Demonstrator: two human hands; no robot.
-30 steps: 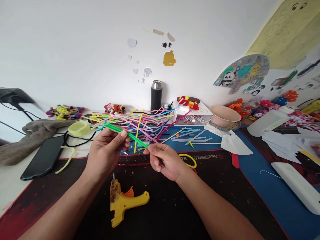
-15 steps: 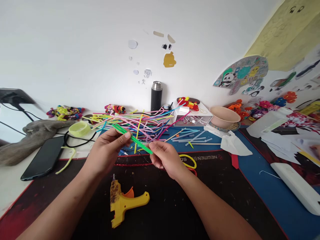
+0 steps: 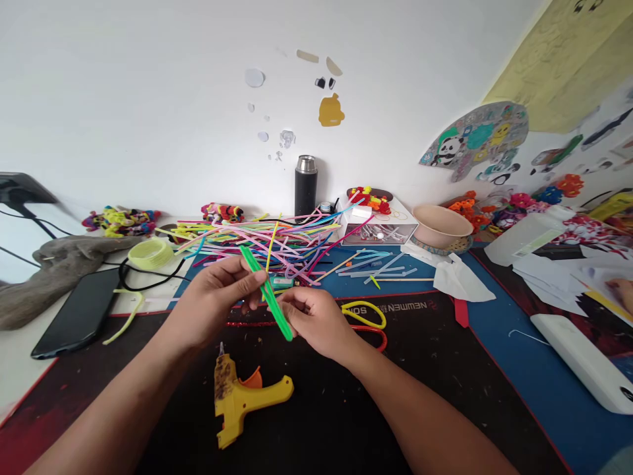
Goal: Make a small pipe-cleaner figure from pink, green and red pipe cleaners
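Observation:
A bundle of bright green pipe cleaners (image 3: 271, 300), folded into a narrow strip, is held up over the dark mat (image 3: 316, 402). My left hand (image 3: 225, 290) pinches its upper half between thumb and fingers. Near the lower end my right hand (image 3: 316, 320) grips it, the fingertips partly hidden behind the strip. Below my hands a yellow glue gun (image 3: 247, 396) lies on its side, nozzle pointing away from me. Beyond them spreads a loose pile of multicoloured pipe cleaners (image 3: 306, 241). Scissors with yellow and red handle loops (image 3: 383, 320) lie just past my right hand.
At left are a black phone (image 3: 76, 316), driftwood (image 3: 64, 270) and a yellow-green coil (image 3: 150, 254). A black thermos (image 3: 306, 188) stands by the wall. Glue sticks (image 3: 390, 270), a pinkish bowl (image 3: 442, 227) and a white device (image 3: 583, 363) are at right. A hand (image 3: 620, 290) shows at the right edge.
The green strip has turned steeper, its lower end swinging down toward me. My right hand has shifted slightly lower and the view has moved a little.

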